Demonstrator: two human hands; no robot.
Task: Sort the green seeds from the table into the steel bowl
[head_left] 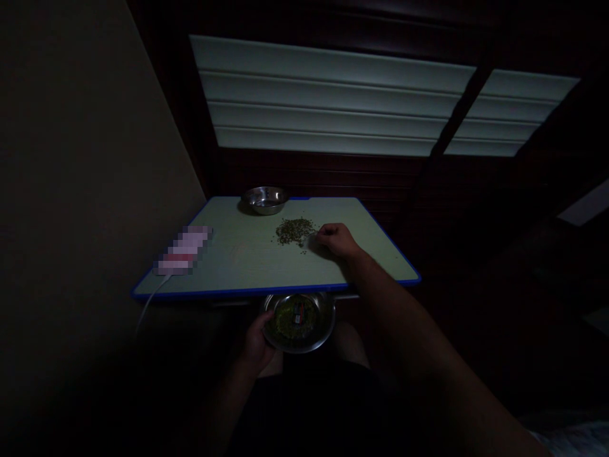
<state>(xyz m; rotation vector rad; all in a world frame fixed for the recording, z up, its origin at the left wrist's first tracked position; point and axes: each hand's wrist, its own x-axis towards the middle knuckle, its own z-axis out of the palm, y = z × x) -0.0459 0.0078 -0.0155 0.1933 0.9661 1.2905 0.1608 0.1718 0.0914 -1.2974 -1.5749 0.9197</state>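
My left hand [259, 336] grips the left rim of a shiny metal bowl [328, 330], with the thumb over the edge. The bowl is held just below the table's front edge, above my lap. Inside it lie small greenish grains [283, 319], and a dark label with a little red and white [299, 312] shows in the middle. On the table a loose pile of small brownish-green grains [295, 231] is spread out. My right hand [337, 240] rests at the pile's right side, its fingers closed in a pinch. Something pale shows by the fingertips, too dim to name.
The pale tabletop [238, 266] has a blue edge. A second metal bowl [265, 200] stands at its back left. A blurred-out phone-like device [183, 251] lies at the left with a white cable [150, 301]. Behind the table is a dark wooden frame with pale slats [323, 101].
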